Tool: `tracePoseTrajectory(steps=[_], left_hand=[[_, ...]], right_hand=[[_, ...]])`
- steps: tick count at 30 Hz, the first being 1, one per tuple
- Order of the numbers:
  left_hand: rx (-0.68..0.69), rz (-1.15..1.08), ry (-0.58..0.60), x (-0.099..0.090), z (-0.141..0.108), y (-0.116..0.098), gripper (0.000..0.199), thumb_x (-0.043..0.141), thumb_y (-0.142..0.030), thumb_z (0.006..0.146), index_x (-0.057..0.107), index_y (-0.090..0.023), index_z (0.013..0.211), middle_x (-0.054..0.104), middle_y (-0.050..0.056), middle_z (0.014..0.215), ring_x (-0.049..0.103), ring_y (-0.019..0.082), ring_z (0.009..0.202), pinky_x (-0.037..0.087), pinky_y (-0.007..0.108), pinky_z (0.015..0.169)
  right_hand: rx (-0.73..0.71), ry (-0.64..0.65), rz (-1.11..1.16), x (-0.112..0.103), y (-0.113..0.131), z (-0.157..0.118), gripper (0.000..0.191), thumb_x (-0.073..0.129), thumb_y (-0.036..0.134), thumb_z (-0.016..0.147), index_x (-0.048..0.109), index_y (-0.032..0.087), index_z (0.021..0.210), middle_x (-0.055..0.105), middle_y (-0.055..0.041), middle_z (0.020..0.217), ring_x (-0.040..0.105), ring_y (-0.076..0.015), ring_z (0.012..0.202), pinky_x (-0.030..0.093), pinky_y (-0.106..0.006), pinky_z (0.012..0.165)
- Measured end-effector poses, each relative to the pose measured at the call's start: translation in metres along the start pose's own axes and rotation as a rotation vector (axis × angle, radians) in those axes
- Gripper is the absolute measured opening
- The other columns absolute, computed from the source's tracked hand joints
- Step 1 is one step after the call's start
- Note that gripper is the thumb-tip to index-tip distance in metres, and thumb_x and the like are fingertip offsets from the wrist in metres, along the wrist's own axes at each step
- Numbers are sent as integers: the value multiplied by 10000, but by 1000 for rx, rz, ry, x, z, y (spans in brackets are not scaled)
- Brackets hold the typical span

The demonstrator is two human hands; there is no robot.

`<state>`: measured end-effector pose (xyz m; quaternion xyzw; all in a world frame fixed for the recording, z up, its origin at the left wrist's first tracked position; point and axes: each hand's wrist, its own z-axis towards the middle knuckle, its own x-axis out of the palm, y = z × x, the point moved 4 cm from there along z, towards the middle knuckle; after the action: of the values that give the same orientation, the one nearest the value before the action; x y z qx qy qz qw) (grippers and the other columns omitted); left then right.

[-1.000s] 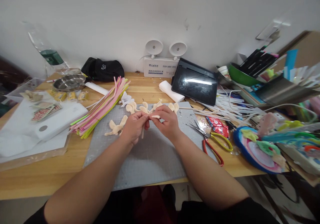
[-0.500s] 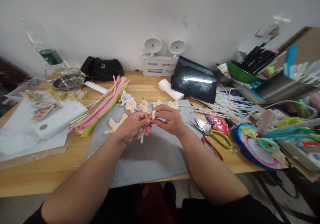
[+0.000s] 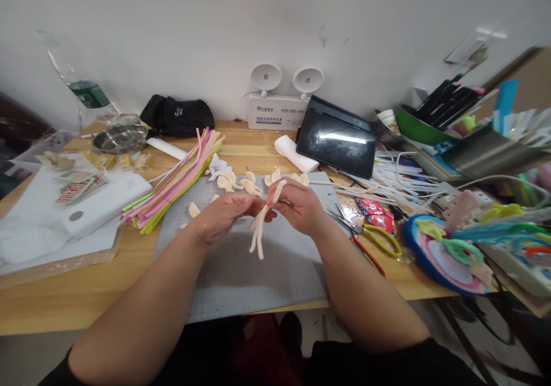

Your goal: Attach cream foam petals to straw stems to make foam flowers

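Observation:
Pinched in my right hand [image 3: 297, 205] is a cream fuzzy stem [image 3: 259, 234], bent into a loop at the top with its loose ends hanging down over the grey cutting mat [image 3: 275, 282]. My left hand [image 3: 230, 213] is just left of it, fingers stretched toward the stem's middle; whether its fingertips touch the stem is hard to tell. Several cream twisted pieces [image 3: 250, 185] lie in a row along the mat's back edge, and more lie beside my left wrist, partly hidden by it.
Left of the mat lies a bundle of pink and green stems [image 3: 172, 188]. To the right are yellow-handled scissors [image 3: 383, 239], red-handled pliers [image 3: 368, 255], a red packet [image 3: 376, 213] and a blue round tray [image 3: 415, 254]. A black tray [image 3: 338, 139] leans at the back.
The stem has come into fuller view, with its loop standing higher above my right hand and its ends hanging lower. My left hand has moved slightly left and loosened from it.

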<state>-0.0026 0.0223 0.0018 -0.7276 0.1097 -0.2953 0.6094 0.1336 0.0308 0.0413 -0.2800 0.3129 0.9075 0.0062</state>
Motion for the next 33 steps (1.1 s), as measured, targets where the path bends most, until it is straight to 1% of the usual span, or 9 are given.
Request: tracePoseTrajectory(steps=[7, 10, 14, 18, 21, 24, 27, 29, 33], left_hand=[[0, -146, -27, 5, 4, 11, 184, 621, -292, 692, 568, -117, 667, 587, 2, 565, 552, 101, 550, 425, 268, 669], [13, -125, -32, 6, 4, 13, 195, 617, -292, 693, 532, -126, 638, 569, -8, 552, 549, 102, 556, 427, 265, 652], [23, 213, -35, 0, 1, 5, 213, 581, -313, 719, 514, -134, 627, 608, 24, 618, 580, 138, 646, 417, 267, 645], [172, 842, -123, -5, 0, -8, 194, 517, -308, 754, 543, -158, 633, 617, 14, 643, 568, 147, 666, 395, 362, 777], [374, 1334, -218, -1, 0, -13, 140, 483, -238, 758, 568, -177, 664, 625, 3, 656, 567, 151, 678, 240, 480, 941], [535, 1543, -310, -1, -1, -13, 153, 441, -201, 772, 579, -188, 708, 651, 29, 800, 582, 181, 823, 99, 525, 992], [631, 1575, -351, -2, -2, -12, 183, 421, -196, 789, 583, -205, 703, 655, 29, 805, 549, 195, 961, 48, 519, 1005], [648, 1535, -329, -2, -1, -10, 185, 429, -215, 795, 586, -215, 698, 656, 21, 778, 533, 192, 987, 70, 506, 1004], [556, 1239, -264, 2, 1, -9, 173, 463, -287, 786, 600, -199, 728, 650, 28, 811, 551, 176, 868, 235, 440, 946]], right_hand=[[-189, -7, -148, 6, 6, -1, 88, 480, 173, 803, 559, 179, 765, 578, -53, 801, 535, -125, 770, 451, -266, 691], [-215, 11, -179, 4, 7, -2, 102, 476, 162, 803, 566, 185, 763, 584, -42, 794, 525, -118, 733, 438, -259, 670], [-212, 74, -200, 5, 5, -4, 118, 472, 140, 800, 568, 188, 752, 586, -30, 795, 508, -114, 714, 418, -259, 666], [-147, 158, -234, 9, -1, -3, 155, 436, 167, 818, 551, 165, 714, 579, -54, 780, 491, -129, 717, 405, -276, 679], [41, 216, -278, 19, -15, -1, 148, 450, 180, 800, 528, 149, 679, 564, -68, 744, 483, -147, 725, 391, -289, 676], [430, 169, -191, 31, -33, -2, 119, 500, 160, 743, 498, 153, 624, 537, -28, 656, 477, -127, 649, 377, -263, 616], [853, 73, 109, 42, -40, -9, 171, 488, 177, 730, 432, 167, 568, 429, 43, 480, 401, -79, 464, 336, -213, 474], [1023, 57, 236, 41, -34, -14, 194, 475, 194, 732, 403, 173, 553, 359, 71, 418, 337, -58, 379, 290, -192, 394], [1012, 173, 140, 5, -5, -13, 111, 479, 224, 735, 520, 148, 666, 512, 22, 555, 429, -56, 381, 305, -184, 348]])
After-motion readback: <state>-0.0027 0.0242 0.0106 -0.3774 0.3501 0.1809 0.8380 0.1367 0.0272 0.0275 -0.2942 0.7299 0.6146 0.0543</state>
